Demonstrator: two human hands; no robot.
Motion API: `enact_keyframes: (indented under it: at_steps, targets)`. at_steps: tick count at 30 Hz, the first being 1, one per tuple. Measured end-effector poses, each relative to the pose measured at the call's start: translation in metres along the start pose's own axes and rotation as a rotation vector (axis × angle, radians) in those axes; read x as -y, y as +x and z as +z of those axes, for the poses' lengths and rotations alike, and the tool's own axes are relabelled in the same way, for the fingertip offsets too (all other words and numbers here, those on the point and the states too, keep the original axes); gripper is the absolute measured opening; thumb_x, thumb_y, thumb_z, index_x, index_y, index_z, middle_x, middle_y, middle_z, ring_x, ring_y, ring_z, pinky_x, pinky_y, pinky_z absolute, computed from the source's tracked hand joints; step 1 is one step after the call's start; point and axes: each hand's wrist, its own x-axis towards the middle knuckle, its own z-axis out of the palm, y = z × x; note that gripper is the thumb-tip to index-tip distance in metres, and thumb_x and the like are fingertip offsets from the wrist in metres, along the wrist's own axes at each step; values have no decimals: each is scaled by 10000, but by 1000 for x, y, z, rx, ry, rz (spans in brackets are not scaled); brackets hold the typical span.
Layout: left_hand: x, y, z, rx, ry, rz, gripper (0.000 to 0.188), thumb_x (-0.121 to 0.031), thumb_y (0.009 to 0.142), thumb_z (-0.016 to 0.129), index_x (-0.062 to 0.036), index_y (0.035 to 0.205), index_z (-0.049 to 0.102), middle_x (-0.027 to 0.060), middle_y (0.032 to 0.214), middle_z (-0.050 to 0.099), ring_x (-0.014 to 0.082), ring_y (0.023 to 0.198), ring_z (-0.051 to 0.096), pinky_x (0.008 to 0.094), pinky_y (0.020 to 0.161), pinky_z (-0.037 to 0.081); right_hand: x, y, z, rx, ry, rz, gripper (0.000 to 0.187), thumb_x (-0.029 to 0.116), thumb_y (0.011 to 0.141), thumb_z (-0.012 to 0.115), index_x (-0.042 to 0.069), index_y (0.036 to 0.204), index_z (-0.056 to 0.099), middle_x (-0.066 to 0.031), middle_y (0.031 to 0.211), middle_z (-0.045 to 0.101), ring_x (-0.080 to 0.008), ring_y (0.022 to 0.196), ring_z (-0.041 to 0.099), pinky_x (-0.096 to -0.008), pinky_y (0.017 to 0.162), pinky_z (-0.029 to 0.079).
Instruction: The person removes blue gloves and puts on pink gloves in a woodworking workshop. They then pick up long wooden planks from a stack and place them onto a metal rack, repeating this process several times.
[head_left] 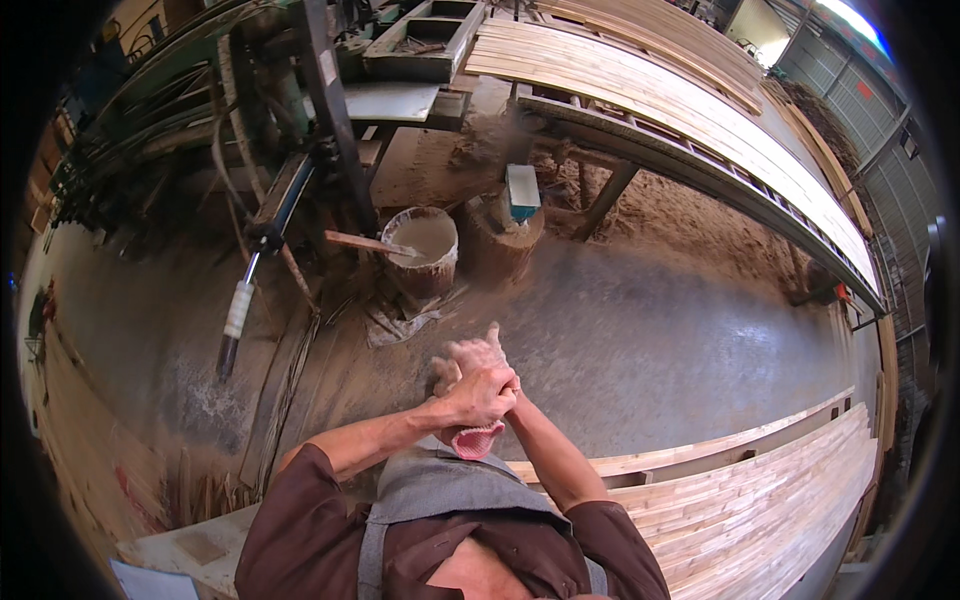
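In front of my apron, both hands are closed around a pale work glove [467,358] with a pink knitted cuff [478,440]. My left hand [478,396] is wrapped over its middle. My right hand [511,388] grips it from the right side, partly hidden behind the left. Beyond my hands the glove's fingers stick out, spread and puffed, slightly blurred on the left. The cuff hangs toward me below my hands, its mouth gaping. Both hands look bare.
Ahead stand a bucket [433,272] of whitish paste with a wooden stick [372,243] across it, and a block [503,245] bearing a white-and-blue container [522,192]. Machinery [330,130] is at left. Wooden panels lie on a long rack [680,95] and a stack [760,500] at right.
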Motion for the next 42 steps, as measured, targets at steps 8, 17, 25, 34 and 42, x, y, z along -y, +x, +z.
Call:
enact_keyframes:
  at_steps: [8, 17, 25, 34, 42]
  targets:
    - [6, 165, -48, 123, 155, 186, 101, -78, 873, 608, -5, 923, 656, 211, 888, 701, 410, 825, 705, 490, 743, 561, -117, 107, -88, -255, 159, 270, 475, 269, 971, 645, 178, 1417, 507, -103, 1172, 699, -331, 846, 730, -543, 713, 574]
    - [6, 293, -45, -241, 509, 230, 377, -425, 875, 805, -92, 1002, 680, 91, 964, 681, 295, 803, 713, 466, 779, 573, -286, 148, -146, -399, 1549, 354, 842, 456, 1018, 664, 87, 1637, 229, -144, 1500, 541, -288, 1343, 543, -412, 995, 541]
    - [19, 399, 55, -388, 454, 36, 365, -312, 879, 796, -64, 1083, 624, 121, 1008, 685, 345, 821, 717, 448, 674, 586, -394, 165, -178, -358, 2083, 108, 676, 458, 1056, 597, 136, 1597, 351, -138, 1539, 481, -319, 1361, 497, -485, 1099, 453]
    - [2, 477, 80, -491, 593, -172, 212, -81, 855, 685, -68, 1054, 612, 107, 936, 691, 324, 752, 712, 469, 915, 490, -461, 199, -199, -507, 2256, -41, 487, 358, 1040, 662, 105, 1444, 559, -132, 1377, 628, -272, 1164, 630, -444, 954, 536]
    - [2, 556, 74, -494, 472, -45, 186, -83, 874, 660, -74, 1045, 589, 132, 834, 681, 358, 682, 701, 490, 589, 565, -517, 238, -275, -383, 1971, -83, 333, 200, 1053, 606, -54, 1266, 634, -196, 1138, 728, -249, 1014, 719, -389, 936, 581]
